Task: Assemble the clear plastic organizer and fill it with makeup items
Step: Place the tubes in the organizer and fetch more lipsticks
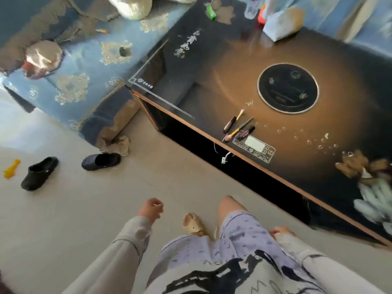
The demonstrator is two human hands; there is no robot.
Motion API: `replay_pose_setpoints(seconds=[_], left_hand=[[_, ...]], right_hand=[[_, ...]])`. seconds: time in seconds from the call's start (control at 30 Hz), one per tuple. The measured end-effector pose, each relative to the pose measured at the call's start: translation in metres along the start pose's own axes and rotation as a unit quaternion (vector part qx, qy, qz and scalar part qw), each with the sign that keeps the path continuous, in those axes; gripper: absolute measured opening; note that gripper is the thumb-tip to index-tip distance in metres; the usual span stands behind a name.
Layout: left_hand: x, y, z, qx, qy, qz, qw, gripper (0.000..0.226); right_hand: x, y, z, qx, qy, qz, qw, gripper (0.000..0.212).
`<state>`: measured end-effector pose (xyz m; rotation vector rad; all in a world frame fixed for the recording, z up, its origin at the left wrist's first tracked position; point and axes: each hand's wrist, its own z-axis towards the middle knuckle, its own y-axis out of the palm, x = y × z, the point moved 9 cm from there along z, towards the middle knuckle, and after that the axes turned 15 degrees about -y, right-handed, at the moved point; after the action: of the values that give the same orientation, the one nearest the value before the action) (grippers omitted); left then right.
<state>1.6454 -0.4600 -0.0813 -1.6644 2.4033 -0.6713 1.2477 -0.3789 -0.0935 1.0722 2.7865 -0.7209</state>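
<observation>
Several makeup items lie near the table's front edge: a dark tube [229, 124], a yellow-handled brush [233, 132], a thin dark pencil [246, 123], a second dark tube [247, 132] and a small light-tipped brush [240, 114]. A clear plastic panel [148, 75] stands at the table's left corner, its edges faint. My left hand [151, 210] hangs over the floor with fingers curled and nothing in it. My right hand [281, 232] rests by my thigh, loosely closed; only its top shows.
The dark glossy table [212, 71] has a round black hob [288, 88] and a control panel [254, 148]. A blue patterned sofa [84, 66] stands left. Dark shoes [39, 172], a yellow toy [11, 168] and a beige slipper [194, 224] lie on the floor. Toys [364, 172] sit at the table's right.
</observation>
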Motion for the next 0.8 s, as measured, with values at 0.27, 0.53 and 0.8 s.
replay_pose_setpoints(seconds=[0.27, 0.53, 0.8], left_hand=[[0.061, 0.034, 0.029, -0.038, 0.016, 0.195, 0.980, 0.036], [0.155, 0.056, 0.039, -0.027, 0.037, 0.267, 0.962, 0.021], [0.295, 0.087, 0.038, 0.014, 0.132, 0.289, 0.948, 0.033]], right_hand=[[-0.012, -0.006, 0.017, 0.045, 0.040, 0.127, 0.990, 0.024], [-0.047, -0.077, 0.069, 0.109, 0.029, 0.260, 0.959, 0.029], [-0.128, -0.150, 0.128, 0.127, -0.006, 0.425, 0.896, 0.015]])
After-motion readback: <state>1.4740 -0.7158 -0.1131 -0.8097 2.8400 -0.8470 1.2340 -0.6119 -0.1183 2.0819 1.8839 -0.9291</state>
